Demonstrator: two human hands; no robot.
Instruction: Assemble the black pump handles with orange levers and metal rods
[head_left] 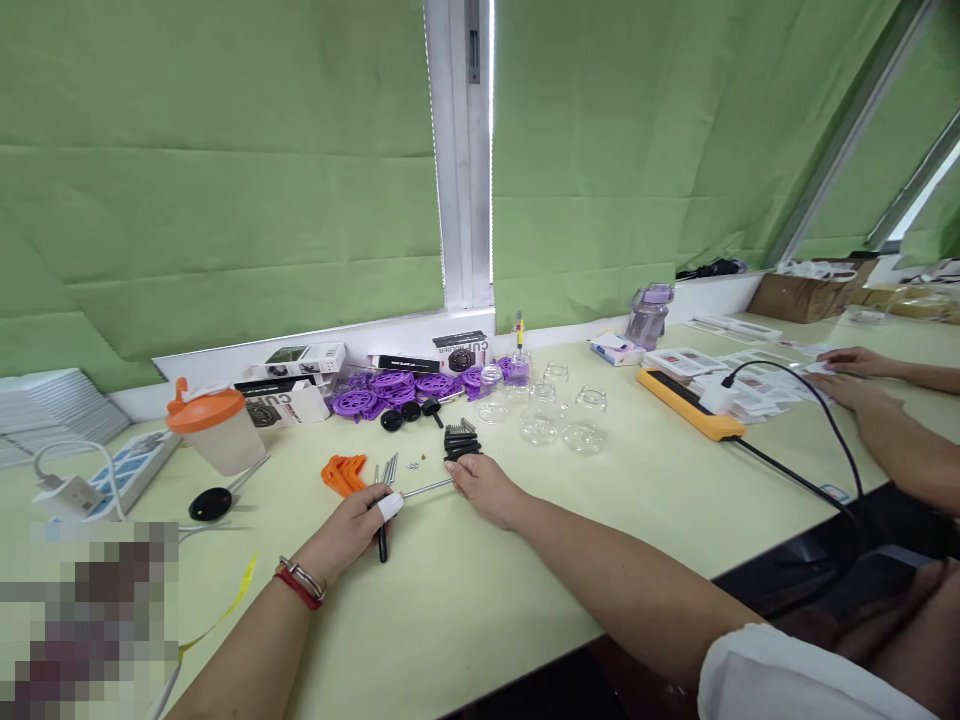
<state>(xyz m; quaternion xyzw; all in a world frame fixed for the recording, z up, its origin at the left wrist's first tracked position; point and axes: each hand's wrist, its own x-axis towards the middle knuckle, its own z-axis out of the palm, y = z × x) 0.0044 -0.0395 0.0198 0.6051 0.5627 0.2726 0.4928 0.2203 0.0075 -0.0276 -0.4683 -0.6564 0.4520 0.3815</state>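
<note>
My left hand (362,515) is closed around a black stick-shaped part (382,545), whose lower end sticks out below the fingers. A white wrap covers one of its fingertips. Between my hands runs a thin metal rod (427,489), its left end meeting the left fingers. My right hand (482,486) closes on the rod's other end, so any handle there is hidden. Just beyond the right hand lie several black parts (461,441) and small springs (461,426). Orange bracket-like pieces (344,474), metal pins (391,468) and tiny screws (413,465) lie beyond the left hand.
Purple wheel-like parts (390,390), cup-holder boxes (289,403) and clear glass-like vessels (584,425) stand behind. An orange-lidded cup (217,425) and power strip (139,470) are left. Rightward are an orange-cased power strip (686,405), cables, and another person's hands (855,375) over cards.
</note>
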